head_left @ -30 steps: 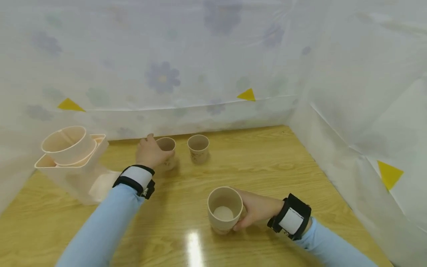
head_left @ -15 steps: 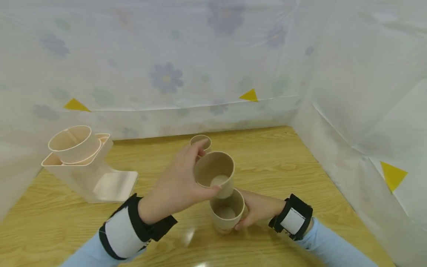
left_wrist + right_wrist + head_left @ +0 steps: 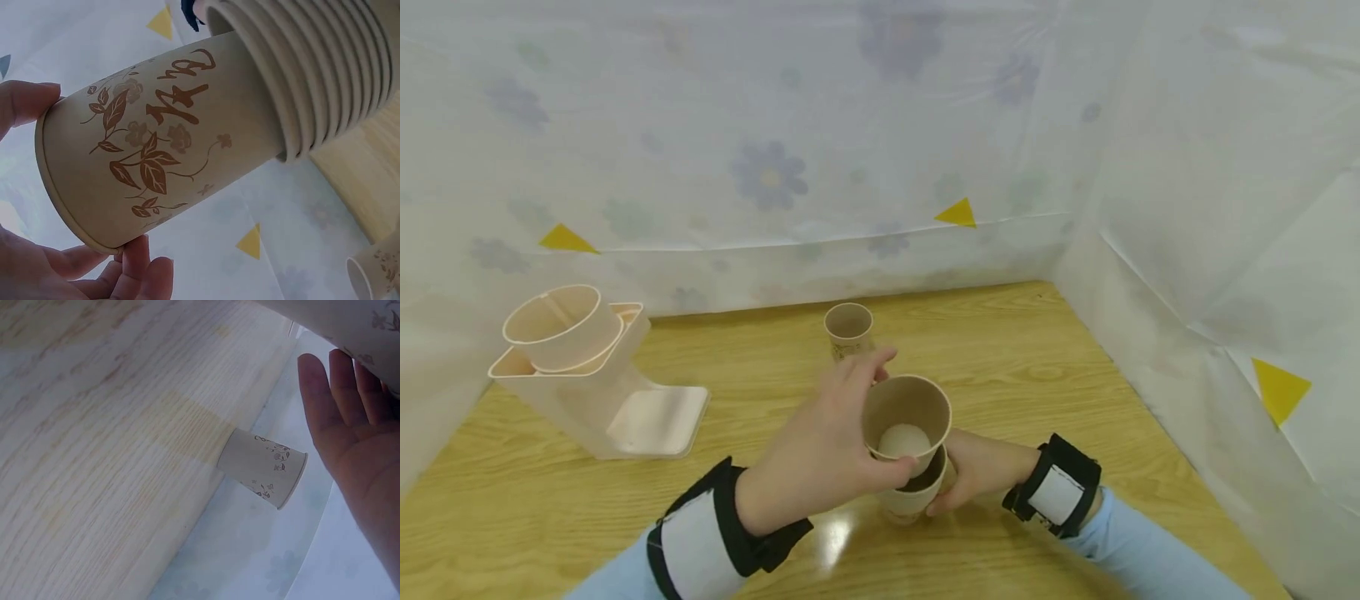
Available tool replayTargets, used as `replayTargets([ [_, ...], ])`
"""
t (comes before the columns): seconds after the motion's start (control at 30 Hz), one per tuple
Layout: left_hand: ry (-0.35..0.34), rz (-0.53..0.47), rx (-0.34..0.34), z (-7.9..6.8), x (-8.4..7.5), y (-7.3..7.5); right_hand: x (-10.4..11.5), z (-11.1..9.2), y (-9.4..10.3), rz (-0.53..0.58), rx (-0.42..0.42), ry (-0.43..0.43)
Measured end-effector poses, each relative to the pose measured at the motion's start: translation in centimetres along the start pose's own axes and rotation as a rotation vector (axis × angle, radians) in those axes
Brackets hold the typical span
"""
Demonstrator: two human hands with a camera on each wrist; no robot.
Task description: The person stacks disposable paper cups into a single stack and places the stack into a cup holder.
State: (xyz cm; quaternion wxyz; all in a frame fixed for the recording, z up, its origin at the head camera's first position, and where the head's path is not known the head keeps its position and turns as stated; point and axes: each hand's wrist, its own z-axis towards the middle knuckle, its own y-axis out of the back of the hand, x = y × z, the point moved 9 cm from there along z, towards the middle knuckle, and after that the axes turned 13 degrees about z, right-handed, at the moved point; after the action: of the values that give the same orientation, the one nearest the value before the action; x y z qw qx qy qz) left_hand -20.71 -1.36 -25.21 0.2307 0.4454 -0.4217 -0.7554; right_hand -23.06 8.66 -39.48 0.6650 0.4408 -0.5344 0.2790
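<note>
My left hand [image 3: 820, 437] pinches a beige paper cup [image 3: 883, 400] near its rim, the thumb at the near side and fingertips at the far side. In the left wrist view, that upright cup [image 3: 147, 140], printed with brown flowers and writing, has its lower end inside a stack of paper cups [image 3: 319, 75] with several nested rims. Low on that stack [image 3: 904, 502], my right hand [image 3: 985, 467] grips its right side from table level. In the right wrist view, my right fingers [image 3: 347, 394] lie against a printed cup wall. Another paper cup [image 3: 850, 340] stands apart near the table's back edge.
A pale pink holder [image 3: 583, 417] with a round container [image 3: 557, 329] in its top stands at the left. White flowered sheeting [image 3: 767, 167] with yellow triangles rises behind the wooden table [image 3: 1000, 358], and plain sheeting [image 3: 1210, 250] borders its right side.
My left hand has lifted a cup from the back of the table, brought it forward and right, and lowered it into the stack. My right hand has stayed in place.
</note>
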Motion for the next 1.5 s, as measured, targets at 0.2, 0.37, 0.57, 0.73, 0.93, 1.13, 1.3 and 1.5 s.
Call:
replayTargets([
  [0.2, 0.006, 0.005, 0.091, -0.2, 0.6, -2.4, -0.4, -0.2, 0.0, 0.023, -0.022, -0.035],
  [0.37, 0.024, 0.011, 0.167, -0.5, 1.3, -4.2, -0.1, -0.2, 0.0, 0.013, -0.011, 0.013],
  [0.57, 0.024, -0.006, 0.199, -0.6, 1.5, -5.2, 0.4, -0.2, -0.1, -0.006, -0.002, 0.023],
  [0.73, 0.002, 0.004, 0.204, -0.7, 1.3, -5.3, 0.7, -0.2, -0.3, -0.008, 0.0, 0.014],
  [0.93, 0.051, 0.044, 0.272, 1.2, 3.3, -4.9, 0.9, -0.5, -0.2, -0.014, -0.022, 0.012],
  [1.13, 0.274, 0.141, 0.122, 6.6, 10.6, -3.9, 0.8, -0.6, -0.2, -0.008, -0.05, 0.014],
  [1.3, 0.405, 0.269, 0.089, 9.0, 16.2, -5.6, 0.8, -0.6, -0.9, -0.022, -0.051, 0.008],
  [1.5, 0.511, 0.313, 0.065, 9.9, 18.6, -6.6, 1.0, -0.3, -1.4, -0.014, -0.042, 0.003],
])
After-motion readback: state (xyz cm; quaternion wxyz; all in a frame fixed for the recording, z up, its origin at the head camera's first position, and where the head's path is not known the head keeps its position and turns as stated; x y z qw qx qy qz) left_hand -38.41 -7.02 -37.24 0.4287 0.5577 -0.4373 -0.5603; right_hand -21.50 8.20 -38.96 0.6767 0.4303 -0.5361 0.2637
